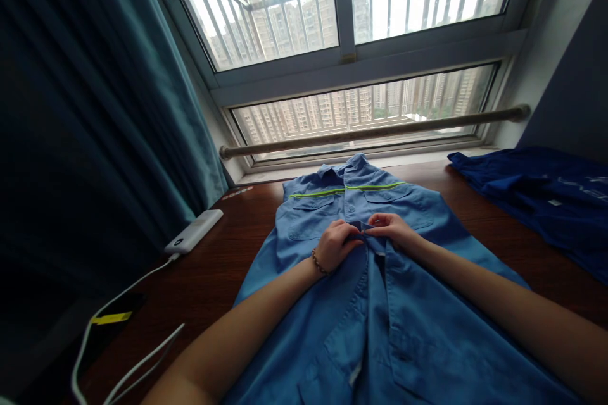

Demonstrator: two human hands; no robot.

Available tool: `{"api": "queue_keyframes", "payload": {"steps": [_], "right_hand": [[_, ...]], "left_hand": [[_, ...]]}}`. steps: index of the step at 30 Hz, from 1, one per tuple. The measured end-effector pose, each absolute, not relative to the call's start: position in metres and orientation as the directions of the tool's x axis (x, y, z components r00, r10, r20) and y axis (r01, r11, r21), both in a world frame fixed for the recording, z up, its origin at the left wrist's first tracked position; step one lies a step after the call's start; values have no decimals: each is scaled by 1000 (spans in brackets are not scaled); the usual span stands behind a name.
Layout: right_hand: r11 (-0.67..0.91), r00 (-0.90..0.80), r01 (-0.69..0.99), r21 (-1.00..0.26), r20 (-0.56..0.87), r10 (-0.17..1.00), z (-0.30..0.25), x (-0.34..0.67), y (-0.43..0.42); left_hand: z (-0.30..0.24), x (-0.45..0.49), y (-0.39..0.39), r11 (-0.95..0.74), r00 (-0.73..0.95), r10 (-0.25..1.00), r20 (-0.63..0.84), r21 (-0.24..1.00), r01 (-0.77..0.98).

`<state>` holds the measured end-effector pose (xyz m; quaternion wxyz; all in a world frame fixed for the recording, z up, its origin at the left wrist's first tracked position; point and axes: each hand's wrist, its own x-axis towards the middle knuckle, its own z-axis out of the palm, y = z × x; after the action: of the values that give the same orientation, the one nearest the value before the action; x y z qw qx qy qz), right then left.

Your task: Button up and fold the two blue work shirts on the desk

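Shirt (380,304) lies flat on the table (223,247), collar far. Left hand (335,243) and right hand (392,229) meet at its middle, each pinching a front edge. Power bank (194,231) sits far left.

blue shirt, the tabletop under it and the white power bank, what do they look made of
Blue shirt: woven cloth, probably a cotton blend, matte; it creases softly and shows stitched seams.
Tabletop: dark reddish wood or wood veneer, semi-gloss; window light glints off it.
Power bank: likely hard plastic, a smooth white shell with rounded edges.
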<state>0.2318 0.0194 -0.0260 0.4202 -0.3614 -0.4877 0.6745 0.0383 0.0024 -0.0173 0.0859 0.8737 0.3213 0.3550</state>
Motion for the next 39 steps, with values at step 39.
{"api": "queue_keyframes", "payload": {"steps": [39], "right_hand": [[81, -520, 108, -991, 13, 854, -30, 223, 17]], "left_hand": [[-13, 41, -7, -760, 672, 395, 626, -188, 623]]}}
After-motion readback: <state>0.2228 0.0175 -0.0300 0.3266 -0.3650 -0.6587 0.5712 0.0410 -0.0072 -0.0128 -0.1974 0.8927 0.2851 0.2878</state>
